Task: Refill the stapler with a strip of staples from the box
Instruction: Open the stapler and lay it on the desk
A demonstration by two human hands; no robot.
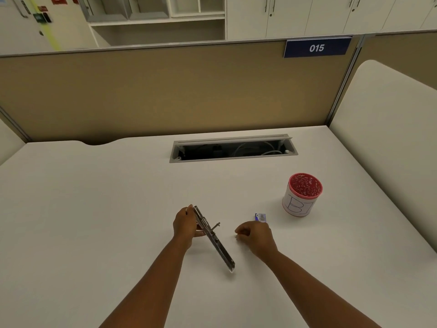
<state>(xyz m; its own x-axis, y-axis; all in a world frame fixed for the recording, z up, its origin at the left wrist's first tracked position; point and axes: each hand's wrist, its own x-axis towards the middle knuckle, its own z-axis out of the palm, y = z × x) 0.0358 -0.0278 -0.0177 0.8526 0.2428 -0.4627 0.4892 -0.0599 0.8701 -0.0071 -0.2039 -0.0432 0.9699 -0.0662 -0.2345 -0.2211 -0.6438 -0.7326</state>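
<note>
My left hand grips the hinge end of the metal stapler, which is swung open. Its long magazine arm slopes down and to the right, with the tip resting on the white desk. My right hand is a short way to the right of the stapler, fingers curled in a pinch. A small pale bit at the fingertips looks like a strip of staples, mostly hidden. The small blue staple box lies on the desk just beyond my right hand.
A red-rimmed white pen cup stands to the right of the box. An open cable tray is cut into the desk further back. A tan partition closes the far side and a padded divider the right.
</note>
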